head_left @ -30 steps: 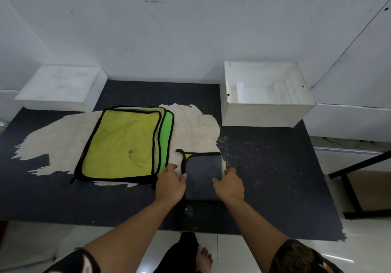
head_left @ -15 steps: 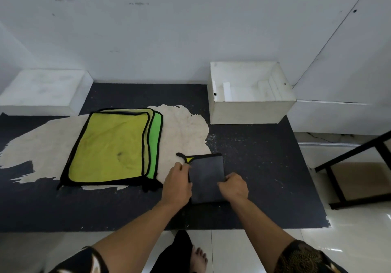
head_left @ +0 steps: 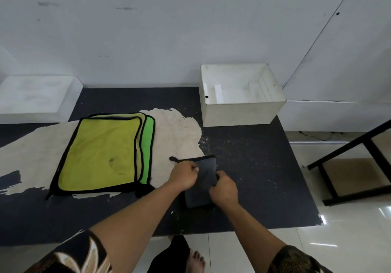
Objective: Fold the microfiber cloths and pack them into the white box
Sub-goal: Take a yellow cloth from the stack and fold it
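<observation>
Cloth packing looks barely begun: 1 grey folded cloth (head_left: pixel 204 173) lies on the table (head_left: pixel 258 167) between both sets of fingers, the left hand (head_left: pixel 183 177) curled onto its left edge, the right hand (head_left: pixel 224 190) pinching its right edge. Beyond the right fingers the white box (head_left: pixel 241 113) looks empty; left of the left fingers, stacked yellow-green cloths (head_left: pixel 101 152) lie unfolded.
</observation>
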`<state>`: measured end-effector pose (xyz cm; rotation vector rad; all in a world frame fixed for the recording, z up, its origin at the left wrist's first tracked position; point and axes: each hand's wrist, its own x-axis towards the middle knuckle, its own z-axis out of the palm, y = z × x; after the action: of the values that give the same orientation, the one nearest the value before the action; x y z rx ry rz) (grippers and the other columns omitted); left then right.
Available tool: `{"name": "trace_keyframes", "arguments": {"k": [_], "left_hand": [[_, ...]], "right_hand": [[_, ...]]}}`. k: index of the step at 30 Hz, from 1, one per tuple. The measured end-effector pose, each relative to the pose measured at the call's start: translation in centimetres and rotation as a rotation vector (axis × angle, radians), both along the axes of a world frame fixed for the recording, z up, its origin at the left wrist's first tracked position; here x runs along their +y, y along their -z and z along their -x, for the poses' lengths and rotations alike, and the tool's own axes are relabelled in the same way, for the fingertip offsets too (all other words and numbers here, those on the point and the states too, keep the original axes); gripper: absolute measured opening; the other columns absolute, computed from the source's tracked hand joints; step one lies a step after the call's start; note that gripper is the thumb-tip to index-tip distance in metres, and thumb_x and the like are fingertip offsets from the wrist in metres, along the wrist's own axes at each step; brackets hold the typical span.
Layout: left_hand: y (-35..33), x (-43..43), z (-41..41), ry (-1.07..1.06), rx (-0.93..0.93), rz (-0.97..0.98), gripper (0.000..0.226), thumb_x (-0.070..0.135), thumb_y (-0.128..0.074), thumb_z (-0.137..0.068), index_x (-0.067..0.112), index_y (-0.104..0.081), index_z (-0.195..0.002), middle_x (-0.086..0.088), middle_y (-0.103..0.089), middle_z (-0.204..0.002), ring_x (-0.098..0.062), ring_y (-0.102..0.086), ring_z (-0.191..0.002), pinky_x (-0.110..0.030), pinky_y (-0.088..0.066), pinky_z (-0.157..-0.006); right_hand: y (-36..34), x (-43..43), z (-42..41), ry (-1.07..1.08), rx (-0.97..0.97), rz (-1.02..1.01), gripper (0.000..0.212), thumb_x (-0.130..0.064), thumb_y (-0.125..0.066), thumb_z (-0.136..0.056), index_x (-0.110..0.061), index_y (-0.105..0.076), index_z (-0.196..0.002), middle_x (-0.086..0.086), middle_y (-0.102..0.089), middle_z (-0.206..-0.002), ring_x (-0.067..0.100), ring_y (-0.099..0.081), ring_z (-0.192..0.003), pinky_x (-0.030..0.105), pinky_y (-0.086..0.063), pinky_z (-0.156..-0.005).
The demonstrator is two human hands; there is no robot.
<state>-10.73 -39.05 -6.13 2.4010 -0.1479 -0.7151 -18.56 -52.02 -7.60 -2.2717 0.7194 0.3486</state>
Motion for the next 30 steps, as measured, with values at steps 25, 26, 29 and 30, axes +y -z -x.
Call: {"name": "trace_keyframes", "arguments": {"k": [25, 26, 29, 30], "left_hand": [[1.7, -0.4, -2.1, -0.575, 0.369, 0.432, 0.031, -0.003, -0.038, -0.093, 0.015, -0.061, -0.105, -0.009, -0.062, -0.101, -0.019, -0.057, -0.088, -0.025, -0.050, -0.061], [1.8, -0.3, -2.1, -0.564, 0.363, 0.433, 0.037, -0.005, -0.037, -0.092, 0.018, -0.062, -0.108, -0.006, -0.063, -0.097, -0.017, -0.058, -0.086, -0.025, -0.050, -0.062], [2.5, 0.1, -2.2, -0.569, 0.347, 0.433, 0.034, -0.003, -0.043, -0.093, 0.012, -0.064, -0.116, -0.006, -0.066, -0.098, -0.020, -0.061, -0.089, -0.031, -0.054, -0.072], [2.6, 0.2, -2.3, -0.581, 0.329, 0.423, 0.030, 0.001, -0.049, -0.094, 0.008, -0.064, -0.118, -0.008, -0.067, -0.102, -0.023, -0.062, -0.095, -0.035, -0.055, -0.081]], "right_hand": [[0.8, 1.3, 3.5, -0.320, -0.253, 0.182, 0.033, -0.011, -0.063, -0.087, -0.021, -0.049, -0.114, 0.000, -0.045, -0.114, 0.016, -0.053, -0.085, 0.026, -0.049, -0.070], [0.9, 1.4, 3.5, -0.358, -0.254, 0.211, 0.036, -0.012, -0.063, -0.087, -0.022, -0.049, -0.119, 0.000, -0.043, -0.115, 0.015, -0.052, -0.088, 0.024, -0.049, -0.071], [1.1, 1.5, 3.9, -0.447, -0.278, 0.265, 0.040, -0.016, -0.061, -0.089, -0.025, -0.049, -0.126, 0.000, -0.041, -0.116, 0.015, -0.050, -0.094, 0.027, -0.053, -0.073], [1.1, 1.5, 3.9, -0.468, -0.297, 0.282, 0.040, -0.017, -0.062, -0.089, -0.025, -0.051, -0.127, 0.001, -0.043, -0.115, 0.016, -0.050, -0.094, 0.027, -0.053, -0.070]]}}
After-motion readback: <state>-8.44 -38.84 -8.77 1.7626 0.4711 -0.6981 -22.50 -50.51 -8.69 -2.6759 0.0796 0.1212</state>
